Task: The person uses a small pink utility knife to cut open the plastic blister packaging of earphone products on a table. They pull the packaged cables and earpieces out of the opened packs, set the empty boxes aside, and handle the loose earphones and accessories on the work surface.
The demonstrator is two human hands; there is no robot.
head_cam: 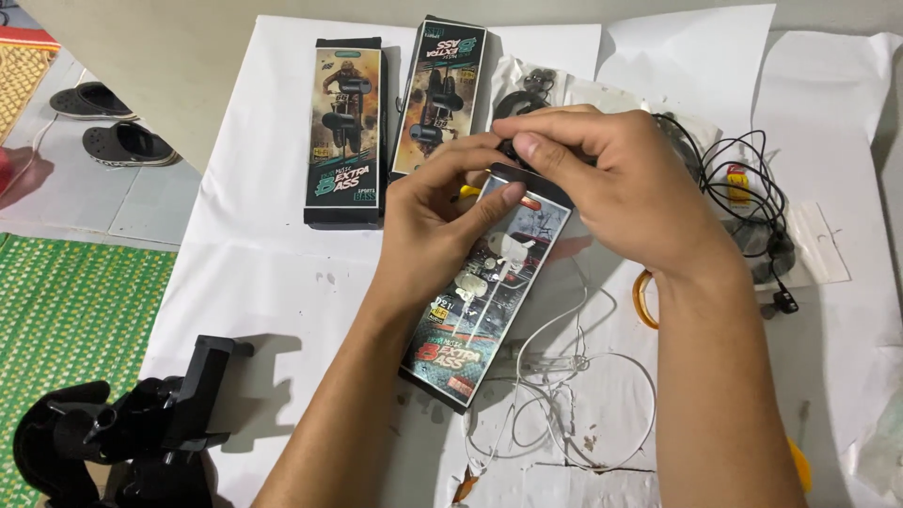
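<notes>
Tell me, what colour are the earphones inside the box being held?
White earphones, seen in the head view.

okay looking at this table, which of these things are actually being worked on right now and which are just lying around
In hand:
- earphone box, top end held by the left hand and right hand
- white earphone cable beside the box

Lying about:
- two more earphone boxes
- black cable tangle
- orange ring
- black clamp stand
- sandals on the floor

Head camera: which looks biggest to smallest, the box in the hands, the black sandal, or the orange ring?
1. Box in the hands, though it is nearest the camera.
2. Black sandal.
3. Orange ring, partly hidden.
</notes>
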